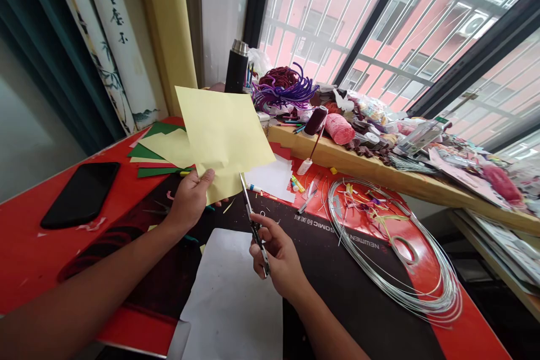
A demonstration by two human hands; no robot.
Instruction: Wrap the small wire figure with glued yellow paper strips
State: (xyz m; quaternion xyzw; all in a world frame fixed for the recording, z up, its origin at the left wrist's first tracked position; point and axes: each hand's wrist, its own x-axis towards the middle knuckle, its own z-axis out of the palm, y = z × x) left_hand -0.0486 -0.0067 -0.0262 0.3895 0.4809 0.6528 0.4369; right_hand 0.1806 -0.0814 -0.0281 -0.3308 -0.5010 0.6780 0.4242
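Note:
A pale yellow sheet of paper is held up above the table, pinched at its lower left edge by my left hand. My right hand has its fingers around the handles of a pair of scissors. The blades point up and away, their tips at the sheet's lower edge. Whether they touch the paper I cannot tell. Below the scissors lies a white sheet on the dark mat.
At the left lie a black phone and green and yellow papers. A wire coil rests at the right. Behind, a wooden ledge bears craft supplies and a black thermos.

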